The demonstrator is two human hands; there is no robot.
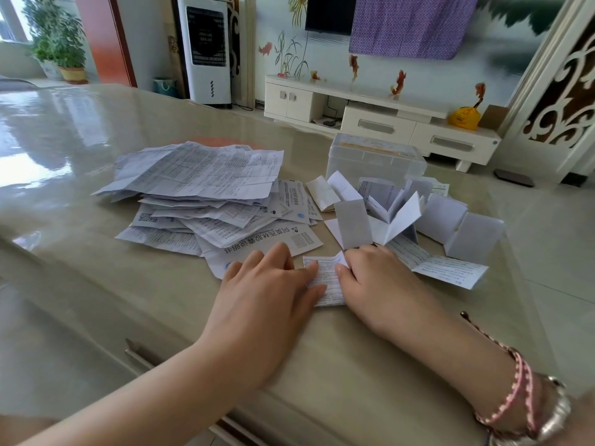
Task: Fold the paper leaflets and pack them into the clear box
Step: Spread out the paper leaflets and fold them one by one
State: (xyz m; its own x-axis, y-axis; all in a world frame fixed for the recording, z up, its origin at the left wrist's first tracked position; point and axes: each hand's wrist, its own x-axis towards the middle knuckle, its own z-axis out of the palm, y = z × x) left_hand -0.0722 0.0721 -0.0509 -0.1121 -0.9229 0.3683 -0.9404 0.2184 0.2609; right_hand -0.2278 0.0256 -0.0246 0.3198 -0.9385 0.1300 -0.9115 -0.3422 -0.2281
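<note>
Pressing flat on a small folded leaflet [325, 280], the left hand [267, 294] is laid with straight fingers on its left edge, while its right edge is touched by the thumb and covered by the fingers of the right hand [376, 284]. Unfolded leaflets [199, 188] are heaped beyond the left hand; folded ones [399, 214] and the clear box [375, 159] are found beyond the right.
</note>
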